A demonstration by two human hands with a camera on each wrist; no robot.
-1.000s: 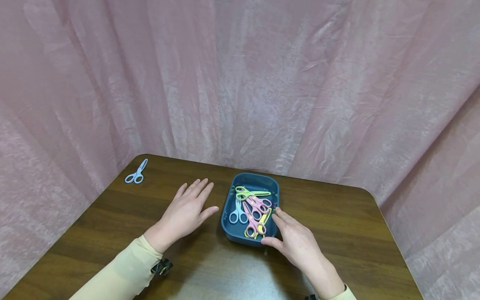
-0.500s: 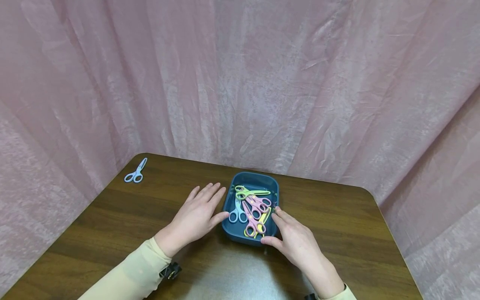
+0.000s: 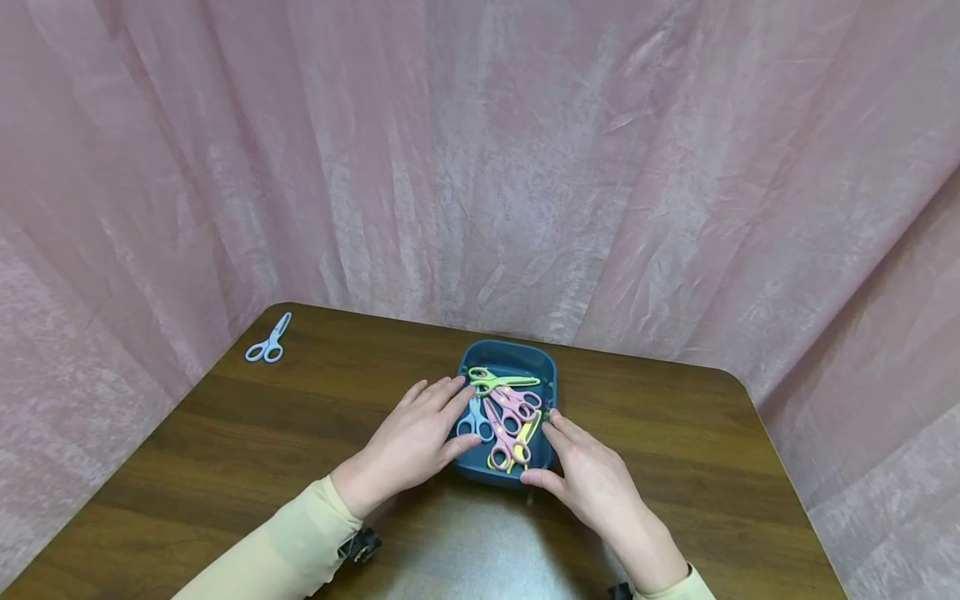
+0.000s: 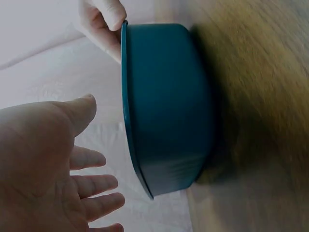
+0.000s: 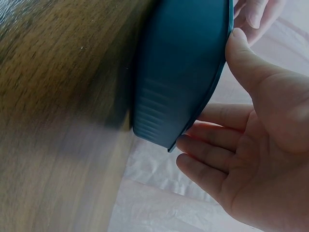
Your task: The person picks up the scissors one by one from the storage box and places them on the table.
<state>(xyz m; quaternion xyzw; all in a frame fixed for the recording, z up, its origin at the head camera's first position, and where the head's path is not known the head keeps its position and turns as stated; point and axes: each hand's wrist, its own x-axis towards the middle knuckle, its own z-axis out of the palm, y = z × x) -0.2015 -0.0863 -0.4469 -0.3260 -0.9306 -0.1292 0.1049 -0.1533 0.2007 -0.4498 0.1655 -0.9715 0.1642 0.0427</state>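
A dark blue plastic bin point(image 3: 510, 346) stands on the table, holding several small scissors. Lime-green scissors point(image 3: 517, 382) lie across the top of pink scissors point(image 3: 498, 433). Beneath the pink pair show yellow scissors point(image 3: 527, 432), and light-blue scissors point(image 3: 474, 422) lie at the left. My left hand point(image 3: 408, 437) is over the bin's left rim, fingers spread and holding nothing; its fingertips are near the green and light-blue scissors. My right hand point(image 3: 596, 479) grips the bin's near right corner, thumb on the near rim and fingers at the right rim.
Another pair of light-blue scissors point(image 3: 268, 340) lies alone near the table's far left corner. The brown wooden table point(image 3: 660, 417) has a pink curtain point(image 3: 480, 167) behind it and at its sides.
My left hand has moved right, from the table beside the bin to over its left rim. The right hand stays at the bin's corner, and the scissors lie as before.
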